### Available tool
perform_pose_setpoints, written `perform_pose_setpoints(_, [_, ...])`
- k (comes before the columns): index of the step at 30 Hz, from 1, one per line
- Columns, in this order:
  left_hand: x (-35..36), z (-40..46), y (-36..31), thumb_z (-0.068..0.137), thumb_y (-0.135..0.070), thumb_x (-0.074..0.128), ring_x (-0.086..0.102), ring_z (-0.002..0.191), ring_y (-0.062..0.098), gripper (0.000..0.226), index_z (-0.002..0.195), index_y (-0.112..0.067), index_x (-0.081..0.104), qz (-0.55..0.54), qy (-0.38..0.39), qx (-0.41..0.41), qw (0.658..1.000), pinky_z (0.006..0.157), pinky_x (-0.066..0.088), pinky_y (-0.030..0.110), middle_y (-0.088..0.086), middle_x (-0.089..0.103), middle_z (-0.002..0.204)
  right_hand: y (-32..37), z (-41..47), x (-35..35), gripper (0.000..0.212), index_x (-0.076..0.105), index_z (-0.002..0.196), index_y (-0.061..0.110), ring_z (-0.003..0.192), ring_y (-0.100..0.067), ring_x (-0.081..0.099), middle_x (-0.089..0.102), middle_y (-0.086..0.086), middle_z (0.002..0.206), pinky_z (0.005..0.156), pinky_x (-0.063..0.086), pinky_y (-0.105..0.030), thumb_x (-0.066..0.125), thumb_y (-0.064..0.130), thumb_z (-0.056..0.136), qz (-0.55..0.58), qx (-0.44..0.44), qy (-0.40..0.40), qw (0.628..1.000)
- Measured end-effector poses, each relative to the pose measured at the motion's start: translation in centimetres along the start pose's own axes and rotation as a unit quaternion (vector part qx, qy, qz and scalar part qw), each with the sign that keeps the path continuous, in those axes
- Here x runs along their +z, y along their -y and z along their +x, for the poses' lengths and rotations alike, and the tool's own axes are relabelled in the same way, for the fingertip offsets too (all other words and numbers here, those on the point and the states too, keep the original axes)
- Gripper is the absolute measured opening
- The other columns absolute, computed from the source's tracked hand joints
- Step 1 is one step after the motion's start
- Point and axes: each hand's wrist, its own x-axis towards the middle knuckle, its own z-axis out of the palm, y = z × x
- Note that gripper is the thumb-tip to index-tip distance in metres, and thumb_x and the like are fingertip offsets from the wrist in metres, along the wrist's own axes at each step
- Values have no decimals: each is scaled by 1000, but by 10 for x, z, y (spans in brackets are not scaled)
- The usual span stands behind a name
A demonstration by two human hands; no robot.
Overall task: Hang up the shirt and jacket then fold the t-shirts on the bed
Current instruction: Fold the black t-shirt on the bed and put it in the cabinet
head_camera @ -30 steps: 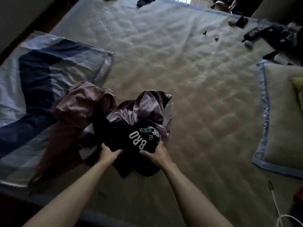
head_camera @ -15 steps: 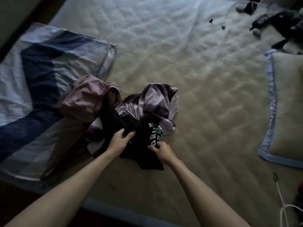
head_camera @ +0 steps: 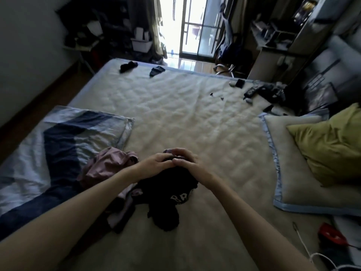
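Observation:
A black t-shirt (head_camera: 168, 194) with white lettering hangs bunched above the mattress (head_camera: 185, 114), lifted from the clothes pile. My left hand (head_camera: 154, 163) and my right hand (head_camera: 187, 163) both grip its top edge, close together and touching. A pink garment (head_camera: 105, 165) lies crumpled to the left of it. A purple-and-white garment (head_camera: 123, 210) shows beneath my left forearm, mostly hidden.
A blue and white striped pillow (head_camera: 58, 153) lies at the left. A beige pillow (head_camera: 298, 169) with an olive cushion (head_camera: 332, 141) sits at the right. Dark socks (head_camera: 128, 66), a remote (head_camera: 252, 90) and small items lie at the far end. A white cable (head_camera: 304, 249) trails at the lower right.
Both hands have risen and come together, lifting the black t-shirt off the pile. The camera has tilted up, showing the room beyond the bed.

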Motion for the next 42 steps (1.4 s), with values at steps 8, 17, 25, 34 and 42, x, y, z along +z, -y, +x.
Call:
perform_pose_setpoints(8, [-17,-16,-46,70,-56,73,59,74,12,40,84,-19,77,-35,51,-27,998,70,44,26,-2,66,76,50,-45,-4,32,67,103,9,62,-3,64,67,5,69,56,47,-13,41,28,101,182,93,85,975])
perform_pose_setpoints(17, [-35,-32,-95,68,-31,69,57,73,26,37,89,-1,72,5,85,-62,994,63,46,29,12,64,81,91,-74,-24,38,63,80,12,60,-3,50,53,7,69,54,36,-17,78,46,83,-202,3,-8,979])
perform_pose_setpoints(25, [-52,-38,-151,81,-47,77,70,77,18,37,99,-15,75,216,202,-65,953,73,56,31,8,77,96,120,-94,-42,72,57,59,15,50,-9,55,58,4,55,53,42,-34,68,86,59,-372,-7,-123,920])
perform_pose_setpoints(34, [-67,-45,-164,81,-38,76,67,61,14,27,78,-11,75,212,231,-129,941,58,52,22,5,74,76,111,-111,-91,80,52,63,18,52,-9,53,54,7,56,57,41,-36,60,96,53,-333,17,-184,925])
perform_pose_setpoints(42, [-57,-28,-191,82,-50,74,43,47,11,45,68,-11,58,64,81,-33,994,43,33,22,1,46,58,125,-114,-61,58,52,102,19,88,-11,61,59,4,98,77,55,-30,79,60,72,-220,-85,-291,927])
